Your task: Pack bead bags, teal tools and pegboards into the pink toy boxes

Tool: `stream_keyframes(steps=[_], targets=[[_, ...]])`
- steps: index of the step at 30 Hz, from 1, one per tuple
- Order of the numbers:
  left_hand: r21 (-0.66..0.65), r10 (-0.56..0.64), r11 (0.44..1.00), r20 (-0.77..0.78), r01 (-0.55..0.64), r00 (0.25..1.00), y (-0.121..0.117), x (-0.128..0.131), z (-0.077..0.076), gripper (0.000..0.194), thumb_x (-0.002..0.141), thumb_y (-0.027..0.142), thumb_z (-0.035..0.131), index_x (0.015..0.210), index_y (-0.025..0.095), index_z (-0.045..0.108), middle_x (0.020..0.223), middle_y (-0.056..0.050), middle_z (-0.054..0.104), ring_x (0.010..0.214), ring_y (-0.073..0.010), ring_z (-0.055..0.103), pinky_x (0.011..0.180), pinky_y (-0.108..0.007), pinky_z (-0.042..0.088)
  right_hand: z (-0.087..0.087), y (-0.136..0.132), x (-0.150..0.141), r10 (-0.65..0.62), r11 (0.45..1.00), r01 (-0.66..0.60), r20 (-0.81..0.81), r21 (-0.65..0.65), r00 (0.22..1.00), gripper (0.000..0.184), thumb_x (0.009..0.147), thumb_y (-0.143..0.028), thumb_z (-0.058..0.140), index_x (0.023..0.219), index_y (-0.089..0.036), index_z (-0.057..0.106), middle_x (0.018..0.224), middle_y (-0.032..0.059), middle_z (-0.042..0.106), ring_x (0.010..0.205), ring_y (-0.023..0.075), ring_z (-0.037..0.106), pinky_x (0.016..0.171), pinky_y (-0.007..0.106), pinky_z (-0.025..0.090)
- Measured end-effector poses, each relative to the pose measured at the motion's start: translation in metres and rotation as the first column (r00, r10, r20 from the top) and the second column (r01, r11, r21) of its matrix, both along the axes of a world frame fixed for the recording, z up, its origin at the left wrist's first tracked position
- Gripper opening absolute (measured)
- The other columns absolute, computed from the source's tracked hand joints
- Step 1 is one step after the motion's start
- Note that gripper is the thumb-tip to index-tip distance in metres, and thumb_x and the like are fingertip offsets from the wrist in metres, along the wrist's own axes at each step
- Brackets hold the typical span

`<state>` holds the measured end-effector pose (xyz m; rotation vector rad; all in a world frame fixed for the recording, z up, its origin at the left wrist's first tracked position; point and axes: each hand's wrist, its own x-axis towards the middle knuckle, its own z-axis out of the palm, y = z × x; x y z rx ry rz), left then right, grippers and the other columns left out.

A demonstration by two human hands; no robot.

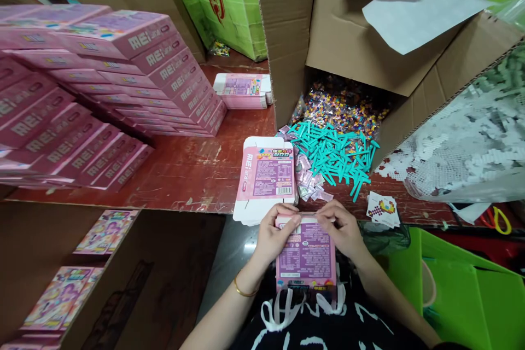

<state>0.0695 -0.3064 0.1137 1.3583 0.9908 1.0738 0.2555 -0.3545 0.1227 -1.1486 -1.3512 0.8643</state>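
Note:
Close to my body, both hands grip a pink and purple printed carton [307,254] by its upper end. My left hand [275,234] pinches the left corner, thumb lying on the printed face. On the right corner my right hand [341,229] is closed, fingers along the top edge. Just beyond the hands, a stack of flat pink cartons [268,172] rests at the table's edge. Beside that stack lie small pale packets [309,178] and a heap of teal plastic sticks [332,150] with wider ends.
Stacked pink boxes [164,71] tower at the left. An open cardboard box [287,38] holds bags of colourful beads [340,106]. Printed cards [383,209], yellow-handled scissors [502,221] and a bag of white pieces [471,136] are right. A green bin [471,284] stands below; folded cartons [244,90] lie behind.

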Motion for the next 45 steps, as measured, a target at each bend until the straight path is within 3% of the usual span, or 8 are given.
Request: stream_keyframes(steps=[10, 17, 21, 26, 32, 38, 42, 45], targets=[[-0.191, 0.057, 0.979, -0.06, -0.067, 0.997, -0.001, 0.011, -0.002, 0.028, 0.084, 0.044, 0.063, 0.076, 0.019, 0.055, 0.072, 0.002, 0.057, 0.065, -0.013, 0.053, 0.067, -0.026, 0.044, -0.007, 0.025, 0.029, 0.053, 0.933, -0.113, -0.18, -0.342, 0.982, 0.02, 0.081, -0.04, 0.072, 0.089, -0.022, 0.075, 0.093, 0.005, 0.072, 0.087, 0.0212, 0.065, 0.078, 0.033, 0.05], [-0.065, 0.068, 0.995, -0.121, -0.076, 0.99, -0.035, 0.017, -0.024, 0.07, 0.071, 0.035, 0.078, 0.126, 0.02, 0.038, 0.124, -0.011, 0.052, 0.113, -0.0249, 0.056, 0.099, -0.043, 0.045, -0.006, 0.003, 0.032, 0.247, 0.936, -0.27, -0.125, -0.227, 0.961, 0.026, 0.083, -0.038, 0.072, 0.105, -0.025, 0.074, 0.122, 0.0088, 0.066, 0.112, 0.0247, 0.062, 0.098, 0.042, 0.048], [-0.016, 0.096, 0.995, -0.222, -0.102, 0.97, -0.048, -0.021, 0.003, 0.081, 0.068, 0.033, 0.08, 0.132, 0.022, 0.033, 0.121, -0.012, 0.054, 0.106, -0.0259, 0.061, 0.09, -0.041, 0.053, -0.009, 0.0, 0.017, 0.134, 0.984, -0.15, -0.157, -0.093, 0.978, 0.041, 0.088, -0.049, 0.063, 0.12, -0.025, 0.064, 0.134, 0.0119, 0.057, 0.12, 0.026, 0.056, 0.1, 0.044, 0.048], [0.221, 0.595, 0.804, -0.316, -0.552, 0.74, 0.038, -0.154, 0.057, 0.064, 0.072, 0.047, 0.075, 0.129, 0.028, 0.052, 0.12, -0.004, 0.064, 0.106, -0.0275, 0.062, 0.103, -0.055, 0.044, -0.023, 0.073, 0.011, -0.05, 0.994, 0.038, -0.121, -0.098, 0.991, 0.033, 0.092, -0.046, 0.056, 0.114, -0.022, 0.06, 0.112, 0.0096, 0.065, 0.099, 0.0198, 0.065, 0.088, 0.035, 0.053], [0.021, 0.425, 0.853, -0.608, -0.521, 0.671, 0.152, -0.248, -0.005, 0.051, 0.078, 0.046, 0.066, 0.121, 0.019, 0.061, 0.122, -0.007, 0.066, 0.111, -0.0301, 0.061, 0.099, -0.053, 0.046, -0.028, 0.218, -0.025, 0.115, 0.993, -0.09, 0.394, -0.082, 0.912, 0.015, 0.089, -0.024, 0.058, 0.099, -0.014, 0.063, 0.105, 0.009, 0.062, 0.093, 0.0166, 0.062, 0.086, 0.03, 0.05], [0.5, 0.617, 0.786, -0.662, -0.364, 0.424, 0.15, -0.195, -0.031, 0.059, 0.081, 0.039, 0.062, 0.128, 0.003, 0.054, 0.14, -0.028, 0.044, 0.136, -0.0453, 0.032, 0.109, -0.066, 0.023, -0.015, 0.279, -0.063, 0.3, 0.954, -0.202, 0.662, -0.222, 0.687, 0.074, 0.043, -0.037, 0.095, 0.106, -0.013, 0.063, 0.111, 0.0129, 0.059, 0.109, 0.0312, 0.052, 0.092, 0.04, 0.043], [0.472, 0.368, 0.881, -0.684, -0.002, 0.63, 0.106, -0.108, -0.023, 0.058, 0.087, 0.044, 0.056, 0.135, 0.012, 0.048, 0.142, -0.024, 0.046, 0.134, -0.0371, 0.042, 0.11, -0.056, 0.032, 0.001, 0.28, -0.064, 0.395, 0.915, -0.203, 0.677, -0.349, 0.621, 0.049, 0.052, -0.037, 0.093, 0.084, -0.011, 0.066, 0.085, 0.0088, 0.063, 0.086, 0.0269, 0.058, 0.075, 0.034, 0.045], [0.482, 0.409, 0.872, -0.632, -0.078, 0.659, 0.074, -0.063, -0.005, 0.084, 0.079, 0.051, 0.066, 0.143, 0.005, 0.036, 0.153, -0.028, 0.028, 0.142, -0.0415, 0.027, 0.112, -0.06, 0.026, 0.029, 0.251, -0.052, 0.425, 0.905, -0.286, 0.612, -0.317, 0.667, 0.03, 0.075, -0.039, 0.079, 0.073, -0.013, 0.063, 0.072, 0.0021, 0.06, 0.07, 0.017, 0.056, 0.064, 0.027, 0.043]])
